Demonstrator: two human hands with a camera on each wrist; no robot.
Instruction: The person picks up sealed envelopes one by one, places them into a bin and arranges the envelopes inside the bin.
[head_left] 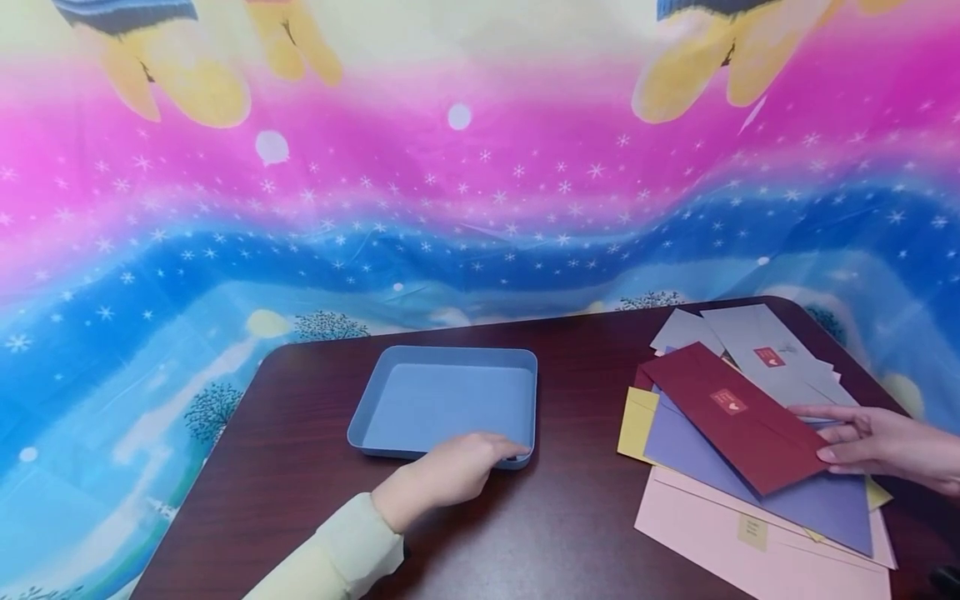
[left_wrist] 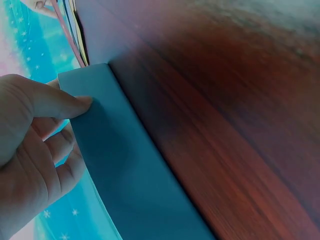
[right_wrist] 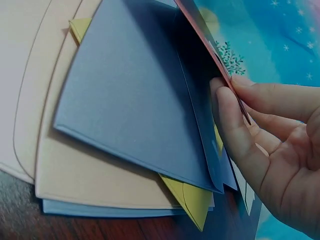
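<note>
A shallow blue tray (head_left: pixel 442 357) stands on the dark wooden table. My left hand (head_left: pixel 453 471) pinches its near right rim, with the thumb on the outer wall (left_wrist: pixel 115 145) in the left wrist view. On the right, my right hand (head_left: pixel 873 446) holds a dark red envelope (head_left: pixel 738 425) by its right end, between thumb and fingers. The envelope bears a small red heart sticker and is tilted above a loose pile. Below it lie a purple envelope (head_left: pixel 810 492), a pink envelope (head_left: pixel 697 517) with a gold label, a yellow envelope (head_left: pixel 636 425) and grey envelopes (head_left: pixel 750 329).
Brown tabletop (head_left: pixel 577 467) lies between the tray and the pile. Behind the table hangs a printed pink and blue snow-scene cloth (head_left: pixel 480 208). A black object (head_left: pixel 943 579) shows at the lower right edge, too little of it to tell its kind.
</note>
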